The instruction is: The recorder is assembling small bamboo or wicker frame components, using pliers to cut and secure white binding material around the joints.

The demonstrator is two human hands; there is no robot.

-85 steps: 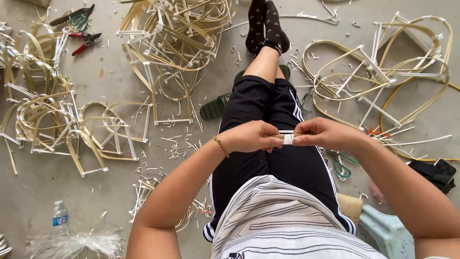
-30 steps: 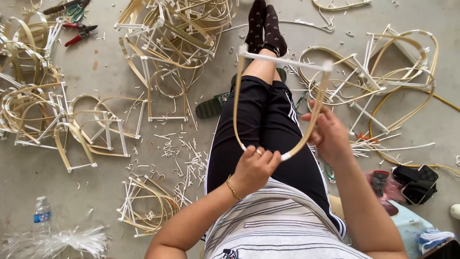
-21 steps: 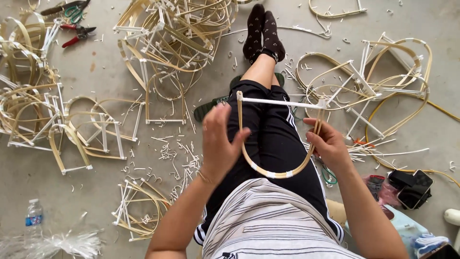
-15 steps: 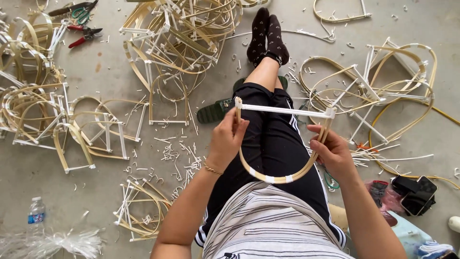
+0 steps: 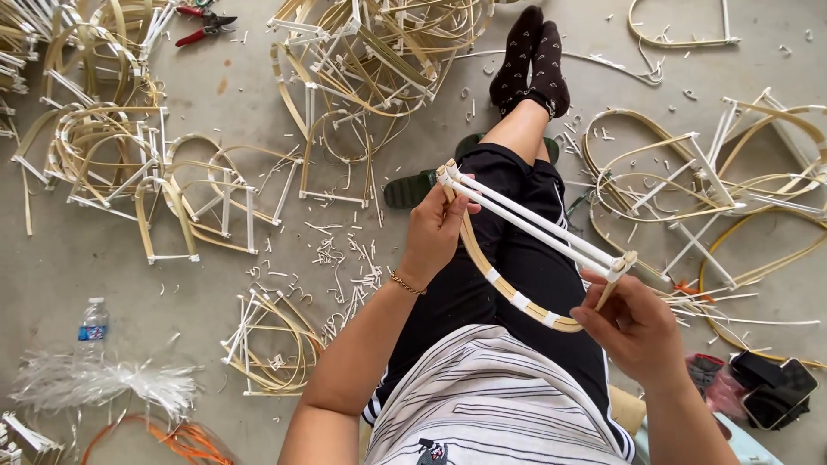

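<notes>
Far left: a plastic water bottle (image 5: pixel 91 320) is lying at the lower left of the frame, beside a bundle of pale fibres (image 5: pixel 103 386).
Upper left: red-handled pliers (image 5: pixel 203 22) are resting on the concrete floor (image 5: pixel 77 267) among stacked bamboo frames (image 5: pixel 103 146).
Left hand: your left hand (image 5: pixel 438 234) is curling around the upper-left corner of the bow-shaped frame (image 5: pixel 517 301), fingers wrapping the bamboo where the white rods (image 5: pixel 530 226) meet it, thumb pressing on top.
Frame: you are holding it over your lap, at centre frame; its curved bamboo strip is sagging toward you, with white tape bands along it, and the rods are running straight from one end to the other.
Right hand: your right hand (image 5: pixel 633 323) is pinching the lower-right end of the frame between thumb and fingertips, the remaining fingers loosely bent.
Far right: more bent frames (image 5: pixel 689 172) are lying on the floor, and a dark phone (image 5: pixel 775 387) is sitting at the lower right.
</notes>
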